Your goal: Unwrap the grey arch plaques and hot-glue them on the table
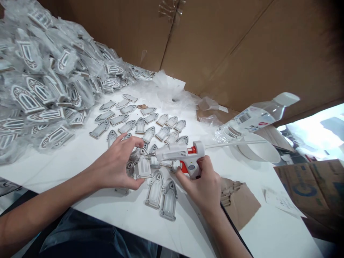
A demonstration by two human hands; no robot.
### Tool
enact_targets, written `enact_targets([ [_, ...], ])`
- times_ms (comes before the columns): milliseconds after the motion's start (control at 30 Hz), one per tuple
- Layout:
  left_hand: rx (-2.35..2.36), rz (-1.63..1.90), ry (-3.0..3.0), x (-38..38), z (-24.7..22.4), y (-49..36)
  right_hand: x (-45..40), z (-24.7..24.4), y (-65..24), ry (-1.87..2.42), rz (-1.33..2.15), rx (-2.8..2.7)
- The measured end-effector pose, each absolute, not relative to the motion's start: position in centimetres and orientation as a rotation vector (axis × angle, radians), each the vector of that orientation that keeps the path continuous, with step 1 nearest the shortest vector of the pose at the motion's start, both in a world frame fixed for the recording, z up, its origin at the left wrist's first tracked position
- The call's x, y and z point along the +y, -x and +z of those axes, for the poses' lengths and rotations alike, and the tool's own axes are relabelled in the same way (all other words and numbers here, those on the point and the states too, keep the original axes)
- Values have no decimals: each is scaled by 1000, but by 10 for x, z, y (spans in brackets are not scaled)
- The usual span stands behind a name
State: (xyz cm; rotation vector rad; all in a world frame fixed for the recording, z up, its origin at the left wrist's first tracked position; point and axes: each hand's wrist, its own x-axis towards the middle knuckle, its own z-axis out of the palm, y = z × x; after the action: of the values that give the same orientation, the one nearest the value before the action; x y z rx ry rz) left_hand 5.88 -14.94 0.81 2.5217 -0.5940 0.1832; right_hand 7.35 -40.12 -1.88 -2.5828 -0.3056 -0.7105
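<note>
My left hand point(118, 163) is closed around a small grey-white arched piece point(143, 168), pinched between thumb and fingers at the table's middle. In my right hand point(205, 182) is a white glue gun point(180, 153) with a red trigger, its nozzle pointing left at the top of the held piece. A long glue stick point(233, 144) sticks out of the gun's back. Beneath and beside the held piece lie more arched pieces, partly hidden by my hands. Two larger arched pieces point(168, 200) lie side by side just below the gun.
Plastic-wrapped arched pieces point(53, 82) are heaped at the left. Several loose pieces point(126, 126) lie behind my hands. A water bottle point(249, 118), a white bowl point(259, 148) and torn cardboard point(242, 206) are at the right. Cardboard walls point(215, 43) stand behind.
</note>
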Motion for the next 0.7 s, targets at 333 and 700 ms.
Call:
enact_targets([
  [333,-544,149,-2501,-150,10,-59,-402,-23,-74,2617,-734,-386],
  [700,-534,182,-2516,-149,8,-59,-402,-20,-73,2608,-685,-404],
])
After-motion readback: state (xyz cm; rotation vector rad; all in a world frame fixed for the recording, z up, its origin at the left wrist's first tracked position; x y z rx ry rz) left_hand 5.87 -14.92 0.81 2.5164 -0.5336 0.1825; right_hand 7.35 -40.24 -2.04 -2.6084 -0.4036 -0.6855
